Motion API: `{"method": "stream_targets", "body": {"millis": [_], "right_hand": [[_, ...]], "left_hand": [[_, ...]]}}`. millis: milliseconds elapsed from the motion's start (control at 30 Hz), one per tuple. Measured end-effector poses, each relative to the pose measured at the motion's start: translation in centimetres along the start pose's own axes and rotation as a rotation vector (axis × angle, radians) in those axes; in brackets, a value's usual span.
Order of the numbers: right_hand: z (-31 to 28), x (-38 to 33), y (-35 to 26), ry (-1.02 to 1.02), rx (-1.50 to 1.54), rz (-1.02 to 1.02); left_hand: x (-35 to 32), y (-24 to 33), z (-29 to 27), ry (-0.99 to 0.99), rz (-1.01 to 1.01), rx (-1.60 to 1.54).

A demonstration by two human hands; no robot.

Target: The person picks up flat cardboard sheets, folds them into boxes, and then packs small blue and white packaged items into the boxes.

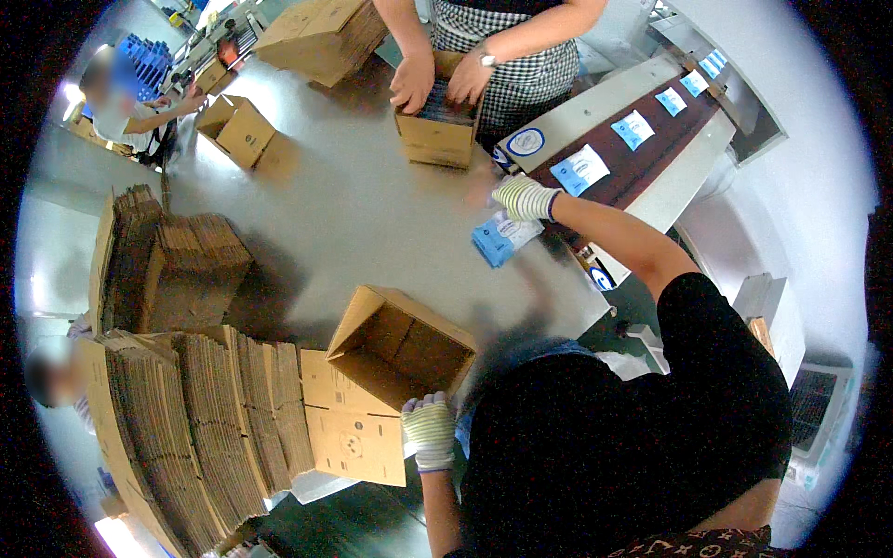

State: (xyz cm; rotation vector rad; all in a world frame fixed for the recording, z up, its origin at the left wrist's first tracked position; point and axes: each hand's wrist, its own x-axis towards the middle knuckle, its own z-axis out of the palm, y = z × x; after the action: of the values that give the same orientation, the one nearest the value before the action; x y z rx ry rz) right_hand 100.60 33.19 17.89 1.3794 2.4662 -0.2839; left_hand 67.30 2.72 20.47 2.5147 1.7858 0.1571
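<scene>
My right hand (526,200), in a white and green striped knit glove, is at the near end of a conveyor belt. A blue and white packet (502,240) hangs beneath its fingers, which are partly hidden and seem closed on its upper edge. Low in the middle, my left hand (430,433) wears a similar glove, and its fingers are curled at the near edge of an open cardboard box (400,344). The box is tilted, its opening facing up, and no packets show inside.
Several packets (633,130) lie in a row on the dark belt (642,160). Across the metal table (344,205), a person's hands (414,86) reach into another carton (435,141). Flattened cartons (214,409) are stacked at left. One more open box (237,130) stands far left.
</scene>
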Motion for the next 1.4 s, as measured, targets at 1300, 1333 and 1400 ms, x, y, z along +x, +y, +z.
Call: {"method": "stream_targets", "body": {"millis": [1300,1333,1400], "right_hand": [[-3.4,-10.9,-18.7,0.661,0.98,-0.599],[-4.8,-10.5,-20.1,0.728,0.722,-0.761],[-7.8,-10.4,-24.8,0.228,0.619,-0.468]], "left_hand": [[-0.4,4.5,0.3,-0.029,0.109,0.151],[-0.7,4.6,0.4,-0.02,0.086,0.194],[-1.5,4.4,0.8,0.075,0.069,0.207]]}}
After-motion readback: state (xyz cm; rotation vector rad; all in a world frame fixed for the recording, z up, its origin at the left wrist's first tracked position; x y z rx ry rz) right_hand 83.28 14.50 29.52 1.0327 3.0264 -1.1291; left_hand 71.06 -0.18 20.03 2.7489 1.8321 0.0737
